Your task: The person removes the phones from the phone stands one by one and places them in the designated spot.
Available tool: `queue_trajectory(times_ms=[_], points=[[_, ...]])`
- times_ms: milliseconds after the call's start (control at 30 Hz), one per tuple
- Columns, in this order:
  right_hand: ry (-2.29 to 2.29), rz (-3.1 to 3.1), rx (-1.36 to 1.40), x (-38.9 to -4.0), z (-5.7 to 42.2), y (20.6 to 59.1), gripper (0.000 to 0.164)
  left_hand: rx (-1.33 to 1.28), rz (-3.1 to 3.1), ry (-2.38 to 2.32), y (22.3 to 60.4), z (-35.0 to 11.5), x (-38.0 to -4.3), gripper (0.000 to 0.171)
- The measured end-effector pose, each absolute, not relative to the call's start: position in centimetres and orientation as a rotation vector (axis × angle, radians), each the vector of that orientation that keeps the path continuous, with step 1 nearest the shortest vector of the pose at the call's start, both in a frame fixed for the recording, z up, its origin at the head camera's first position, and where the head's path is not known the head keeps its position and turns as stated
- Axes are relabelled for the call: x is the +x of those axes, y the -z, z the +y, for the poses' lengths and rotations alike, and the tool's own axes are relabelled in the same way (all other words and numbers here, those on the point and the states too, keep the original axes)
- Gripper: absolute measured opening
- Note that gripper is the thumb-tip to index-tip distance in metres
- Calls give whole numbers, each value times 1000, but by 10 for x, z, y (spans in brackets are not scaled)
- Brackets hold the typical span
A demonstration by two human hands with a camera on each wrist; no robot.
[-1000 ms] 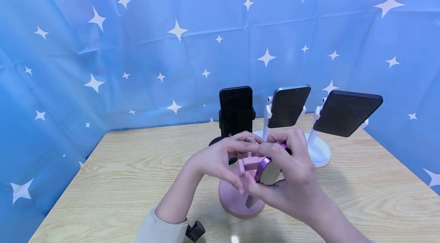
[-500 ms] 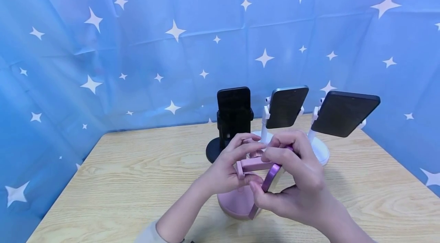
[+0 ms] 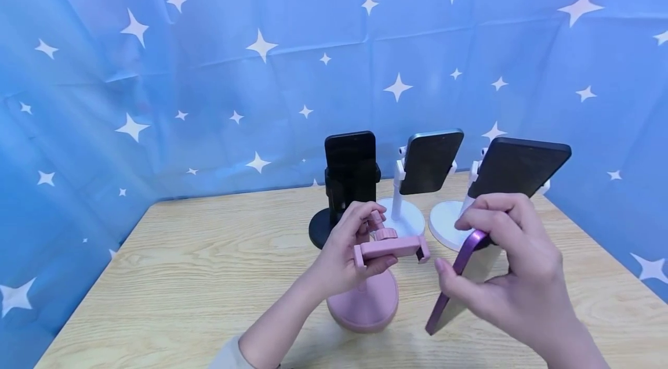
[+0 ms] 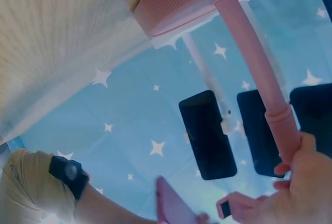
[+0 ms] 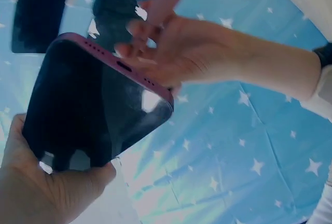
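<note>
While the left hand [image 3: 339,256] curls round a stand [image 3: 391,248], the right hand [image 3: 524,273] pinches a phone [image 5: 83,102].
Likely slick, fragile; best held edgewise.

Left hand [image 3: 338,259] is gripping the upper part of the pink plastic round-based phone stand [image 3: 362,308], thumb lying on its near side. Bare left forearm [image 3: 282,318] is slanting up toward the stand from a pale sleeve [image 3: 232,355]. Right of the stand, near but apart, right hand [image 3: 522,269] is pinching, bent fingers opposing thumb.

Pale sleeve [image 4: 39,182] with boxy black wrist device [image 4: 69,175]
</note>
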State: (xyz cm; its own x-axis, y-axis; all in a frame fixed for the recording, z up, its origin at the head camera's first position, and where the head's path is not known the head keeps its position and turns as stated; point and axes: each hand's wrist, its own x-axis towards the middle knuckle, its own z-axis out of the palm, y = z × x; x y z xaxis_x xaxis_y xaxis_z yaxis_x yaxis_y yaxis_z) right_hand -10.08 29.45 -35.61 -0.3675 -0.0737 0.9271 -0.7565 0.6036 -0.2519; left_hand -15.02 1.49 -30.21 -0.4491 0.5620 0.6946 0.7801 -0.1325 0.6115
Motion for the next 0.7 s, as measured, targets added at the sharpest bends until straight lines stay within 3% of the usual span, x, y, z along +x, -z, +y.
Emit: queue_trajectory(times_ms=[167,267,700], points=[[-676,-2174,332,-61,244,282,53,-1548,-1894,1634,301,14,-152,62],[-618,-2370,176,-56,227,263,43,-1557,-1877,1598,300,12,-153,61],[-576,-2841,14,-97,255,315,41,-1553,-1794,1663,281,-16,-154,60]])
